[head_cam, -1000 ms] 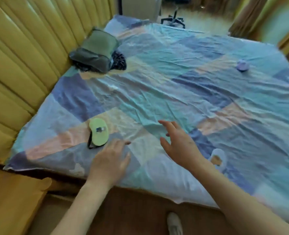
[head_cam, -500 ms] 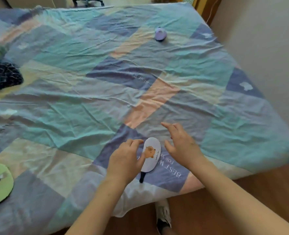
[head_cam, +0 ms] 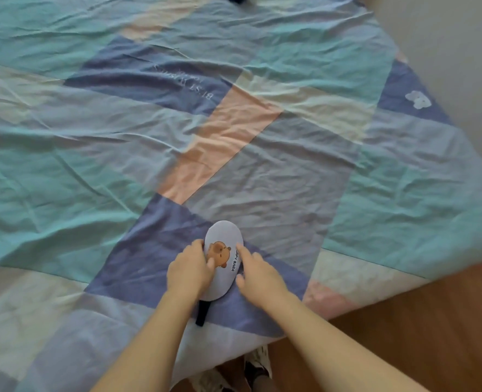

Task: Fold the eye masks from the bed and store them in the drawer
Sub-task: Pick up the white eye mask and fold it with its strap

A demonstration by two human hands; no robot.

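Left hand (head_cam: 190,268): gripped the mask's left edge, thumb on the print.
Right hand (head_cam: 258,274): fingers nearly straight, forefinger touching the right edge; held nothing.
Mask (head_cam: 224,258): lay flat near the bed's (head_cam: 375,193) front edge, strap (head_cam: 203,312) trailing toward it.
Advice: tuck the strap inside, match edges, press the crease.

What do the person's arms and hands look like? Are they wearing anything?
Both arms are bare right up to the picture's edge: no sleeves show. The left hand and the right hand wear no gloves. I can see no rings, watch or bracelets on them either.
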